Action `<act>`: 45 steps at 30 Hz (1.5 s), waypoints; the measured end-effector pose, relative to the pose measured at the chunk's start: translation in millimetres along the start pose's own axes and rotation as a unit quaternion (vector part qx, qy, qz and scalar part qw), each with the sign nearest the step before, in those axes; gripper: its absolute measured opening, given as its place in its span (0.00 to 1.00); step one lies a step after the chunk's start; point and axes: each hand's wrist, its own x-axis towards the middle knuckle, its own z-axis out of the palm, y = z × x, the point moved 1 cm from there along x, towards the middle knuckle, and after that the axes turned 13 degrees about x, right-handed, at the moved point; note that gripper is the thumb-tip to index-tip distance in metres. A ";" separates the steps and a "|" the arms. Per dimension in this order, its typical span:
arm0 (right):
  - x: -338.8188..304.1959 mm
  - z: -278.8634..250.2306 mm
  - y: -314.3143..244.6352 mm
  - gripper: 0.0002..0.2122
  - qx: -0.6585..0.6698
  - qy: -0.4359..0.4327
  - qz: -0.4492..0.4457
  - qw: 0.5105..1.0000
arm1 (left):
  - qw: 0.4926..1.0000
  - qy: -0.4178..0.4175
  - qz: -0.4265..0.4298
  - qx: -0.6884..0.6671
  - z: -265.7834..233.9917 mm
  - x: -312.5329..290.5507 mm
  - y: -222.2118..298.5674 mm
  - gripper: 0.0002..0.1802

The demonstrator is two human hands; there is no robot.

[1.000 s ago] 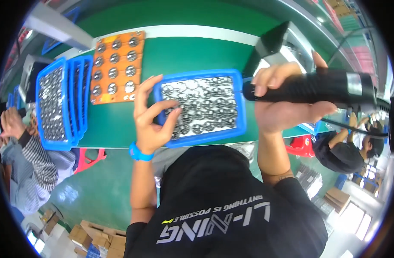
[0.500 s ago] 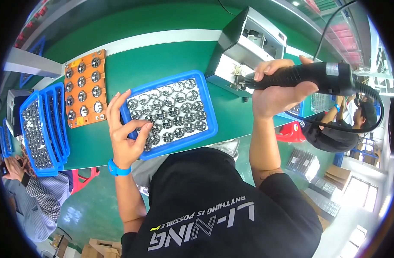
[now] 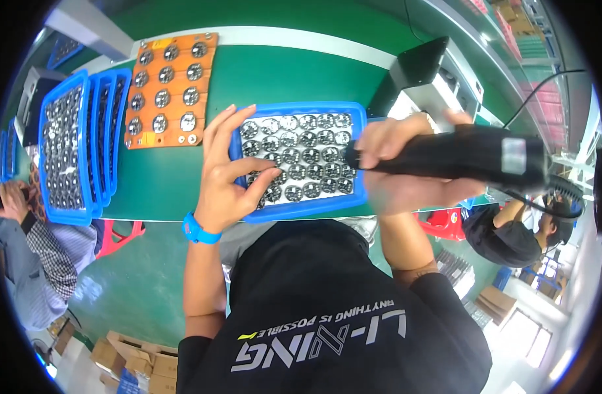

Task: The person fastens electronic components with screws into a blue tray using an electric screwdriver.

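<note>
My left hand (image 3: 225, 177) rests at the left rim of a blue tray (image 3: 301, 215). Its thumb and index finger pinch at a small round circuit board (image 3: 280, 177) inside; the other fingers stretch along the rim. Rows of similar dark, shiny round boards sit in the tray's white liner. My right hand (image 3: 396, 164), slightly blurred, is wrapped round a black electric screwdriver (image 3: 472, 154). The tool lies nearly level, its front end over the tray's right edge. Whether its tip touches a board I cannot tell.
An orange fixture board (image 3: 176, 88) carrying round parts lies left of the tray. Beyond it several filled blue trays (image 3: 84, 151) lean together. A black-and-white machine (image 3: 422, 85) stands back right. The screwdriver's cable (image 3: 567, 200) hangs on the right. Other people sit at both sides.
My right hand has brought the screwdriver from the machine's front leftward and down to the tray's right edge. My left hand keeps its place on the tray. The whole view has shifted.
</note>
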 end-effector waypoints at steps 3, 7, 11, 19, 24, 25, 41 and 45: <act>-14.9 19.3 38.1 0.43 0.031 -0.072 -0.005 0.997 | 1.000 0.011 -0.011 0.000 -0.8 -2.8 -0.8 0.06; -24.1 27.1 60.2 0.43 -0.062 -0.072 0.029 0.995 | 1.000 0.017 -0.006 -0.010 -1.0 -4.7 -6.3 0.06; -26.0 27.5 65.4 0.41 -0.044 -0.072 0.034 0.996 | 0.999 0.020 -0.007 -0.046 -0.4 -8.0 -8.8 0.07; -33.1 31.0 76.3 0.40 -0.083 -0.038 0.044 0.995 | 0.999 0.024 -0.005 -0.044 -3.2 -8.9 -9.9 0.05; -29.8 34.8 77.0 0.39 -0.106 -0.028 0.100 0.989 | 0.999 0.016 -0.008 -0.035 -3.6 -8.8 -8.9 0.05; -27.7 34.5 77.9 0.38 -0.117 -0.017 0.111 0.987 | 0.999 0.011 -0.011 -0.034 -3.3 -7.6 -8.8 0.05; -17.9 33.1 44.2 0.46 -0.081 0.018 0.072 0.994 | 1.000 -0.003 -0.001 0.017 0.9 -1.8 0.9 0.05; 2.6 -2.5 -12.8 0.47 -0.078 0.025 -0.064 0.995 | 0.999 -0.018 0.009 0.045 0.8 0.2 4.7 0.06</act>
